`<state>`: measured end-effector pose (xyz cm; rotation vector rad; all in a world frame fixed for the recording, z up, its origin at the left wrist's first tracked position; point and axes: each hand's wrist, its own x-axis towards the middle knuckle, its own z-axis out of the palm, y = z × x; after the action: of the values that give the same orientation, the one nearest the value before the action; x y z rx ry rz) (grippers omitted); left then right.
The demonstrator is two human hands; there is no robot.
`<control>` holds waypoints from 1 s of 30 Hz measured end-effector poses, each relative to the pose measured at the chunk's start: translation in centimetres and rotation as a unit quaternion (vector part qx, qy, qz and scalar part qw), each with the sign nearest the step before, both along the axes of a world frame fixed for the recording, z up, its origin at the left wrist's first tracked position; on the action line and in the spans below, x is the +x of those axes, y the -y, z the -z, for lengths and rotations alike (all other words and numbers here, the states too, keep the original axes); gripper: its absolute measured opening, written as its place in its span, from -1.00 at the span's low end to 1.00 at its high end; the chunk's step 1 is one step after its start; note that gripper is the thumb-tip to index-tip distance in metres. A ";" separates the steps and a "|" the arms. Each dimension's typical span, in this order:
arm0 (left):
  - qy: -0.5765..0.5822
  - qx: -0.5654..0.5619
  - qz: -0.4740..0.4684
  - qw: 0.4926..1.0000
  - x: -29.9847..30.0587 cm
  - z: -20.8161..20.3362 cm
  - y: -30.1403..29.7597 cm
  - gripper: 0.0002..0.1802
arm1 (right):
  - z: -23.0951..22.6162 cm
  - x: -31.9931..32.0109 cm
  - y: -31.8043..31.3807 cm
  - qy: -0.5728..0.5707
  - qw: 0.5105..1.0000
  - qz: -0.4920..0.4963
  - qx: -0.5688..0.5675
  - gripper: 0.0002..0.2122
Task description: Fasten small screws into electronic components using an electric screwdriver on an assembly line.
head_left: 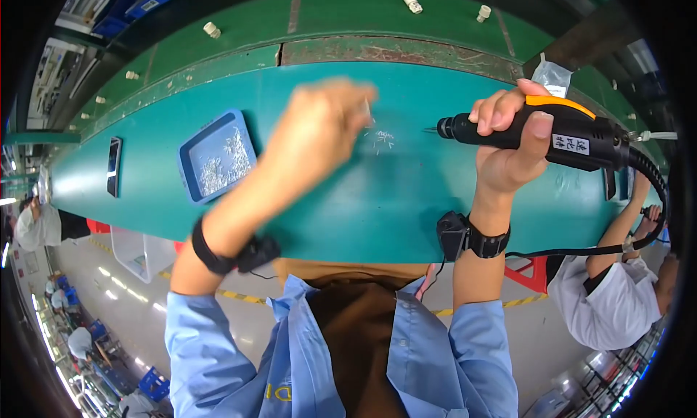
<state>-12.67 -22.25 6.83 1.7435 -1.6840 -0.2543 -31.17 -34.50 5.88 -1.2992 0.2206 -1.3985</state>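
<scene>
My right hand point(512, 138) is wrapped round a black electric screwdriver point(573, 136) with an orange lever, its thin bit pointing left above the table. My left hand point(319, 120) is blurred by motion. Its fingers are curled together in a pinch, with a faint pale speck at their tips that is too small to name. Just right of those fingertips, small silvery pieces point(380, 139) lie loose on the teal mat. A blue-grey tray point(190, 178), left of my left forearm, contains many more such bits.
A dark phone-like slab point(114, 167) lies at the left of the teal tabletop point(348, 229). A clear plastic bag point(552, 77) stands behind the screwdriver, whose black cable point(657, 193) loops down at the right. White fittings point(412, 3) stand on the green ledge. A co-worker point(610, 298) sits at the right.
</scene>
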 end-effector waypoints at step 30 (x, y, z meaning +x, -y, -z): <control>-0.218 0.016 -0.118 0.969 -1.7 3.4 -4.3 -0.53 | -0.8 2.0 -2.7 0.164 0.969 -0.174 -0.062 -0.46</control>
<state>-14.38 -17.91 3.39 1.7374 -1.1551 -0.5145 -29.19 -31.81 6.66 -1.1196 -0.3092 -1.3123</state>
